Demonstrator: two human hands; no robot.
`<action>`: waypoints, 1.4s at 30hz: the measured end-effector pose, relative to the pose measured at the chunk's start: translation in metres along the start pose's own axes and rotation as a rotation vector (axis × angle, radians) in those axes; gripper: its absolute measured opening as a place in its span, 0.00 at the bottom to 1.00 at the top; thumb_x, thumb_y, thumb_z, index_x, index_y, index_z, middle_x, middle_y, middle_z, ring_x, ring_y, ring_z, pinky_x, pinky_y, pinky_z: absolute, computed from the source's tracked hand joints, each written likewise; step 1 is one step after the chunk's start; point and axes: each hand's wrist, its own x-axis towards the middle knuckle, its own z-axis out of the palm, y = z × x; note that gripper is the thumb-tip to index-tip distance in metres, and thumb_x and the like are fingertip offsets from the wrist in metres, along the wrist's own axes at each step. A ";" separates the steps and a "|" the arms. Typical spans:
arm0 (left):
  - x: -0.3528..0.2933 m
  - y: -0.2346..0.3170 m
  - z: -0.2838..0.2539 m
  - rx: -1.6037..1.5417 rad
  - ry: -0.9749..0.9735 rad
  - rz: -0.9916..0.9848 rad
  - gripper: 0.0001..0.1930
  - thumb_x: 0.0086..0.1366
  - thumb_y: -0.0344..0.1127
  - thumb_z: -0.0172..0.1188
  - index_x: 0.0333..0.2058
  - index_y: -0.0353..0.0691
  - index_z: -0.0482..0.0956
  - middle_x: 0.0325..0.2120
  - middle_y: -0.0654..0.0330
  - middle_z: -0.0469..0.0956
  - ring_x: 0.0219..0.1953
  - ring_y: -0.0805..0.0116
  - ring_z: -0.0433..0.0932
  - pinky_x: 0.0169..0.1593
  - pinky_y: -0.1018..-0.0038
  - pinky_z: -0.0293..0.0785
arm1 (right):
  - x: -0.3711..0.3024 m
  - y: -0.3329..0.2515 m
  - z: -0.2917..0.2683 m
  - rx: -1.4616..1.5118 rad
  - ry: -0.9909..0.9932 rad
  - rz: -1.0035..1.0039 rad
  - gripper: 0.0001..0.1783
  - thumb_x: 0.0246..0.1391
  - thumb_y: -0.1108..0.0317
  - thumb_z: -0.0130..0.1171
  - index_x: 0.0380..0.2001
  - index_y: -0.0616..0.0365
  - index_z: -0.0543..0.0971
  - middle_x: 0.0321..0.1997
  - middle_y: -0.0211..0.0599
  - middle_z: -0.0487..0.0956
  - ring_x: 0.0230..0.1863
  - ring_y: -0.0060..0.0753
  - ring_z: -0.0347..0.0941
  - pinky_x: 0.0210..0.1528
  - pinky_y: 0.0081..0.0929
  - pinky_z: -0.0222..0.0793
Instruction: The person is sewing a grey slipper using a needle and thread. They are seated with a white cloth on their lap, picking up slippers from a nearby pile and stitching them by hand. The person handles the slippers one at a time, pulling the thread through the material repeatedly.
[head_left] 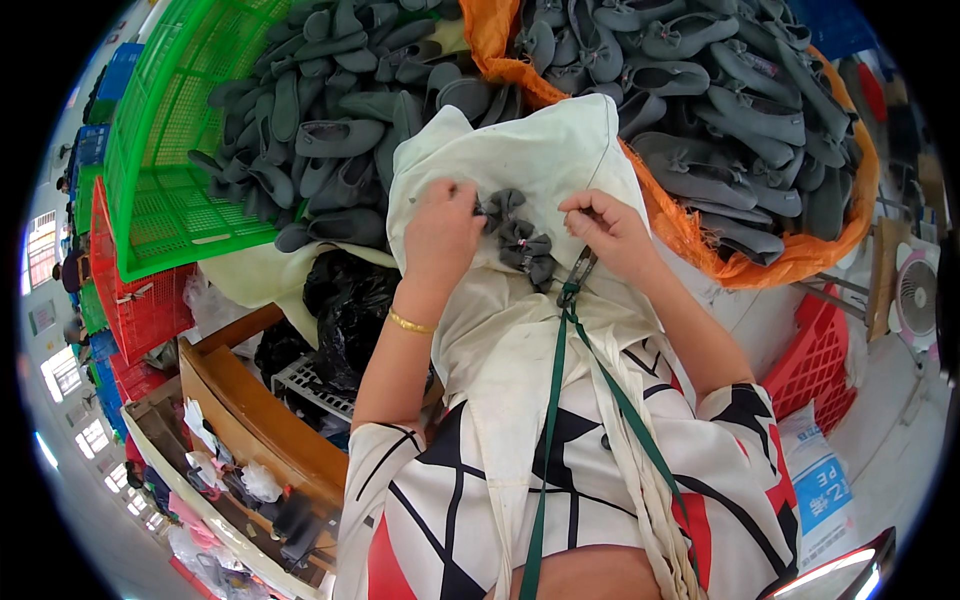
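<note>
A white cloth covers my lap, with several dark grey fabric bows lying in its middle. My left hand is closed in a pinch at the left of the bows, and a bit of dark grey fabric shows at its fingertips. Facing it, my right hand has thumb and fingers pressed together. A thin dark line like a thread runs up from those fingertips across the cloth. Small metal snips hang on a green cord just below my right hand.
Grey slip-on shoes fill a green plastic crate at the far left. More grey shoes heap in an orange sack at the far right. A wooden drawer, black plastic bag and red crate stand nearby.
</note>
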 end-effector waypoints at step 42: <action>-0.051 0.033 -0.010 -0.916 0.077 -0.114 0.17 0.56 0.33 0.70 0.44 0.40 0.79 0.37 0.58 0.78 0.38 0.63 0.76 0.43 0.71 0.73 | -0.008 -0.010 0.045 0.024 -0.041 -0.025 0.08 0.60 0.70 0.60 0.40 0.62 0.79 0.35 0.30 0.79 0.34 0.22 0.73 0.39 0.21 0.70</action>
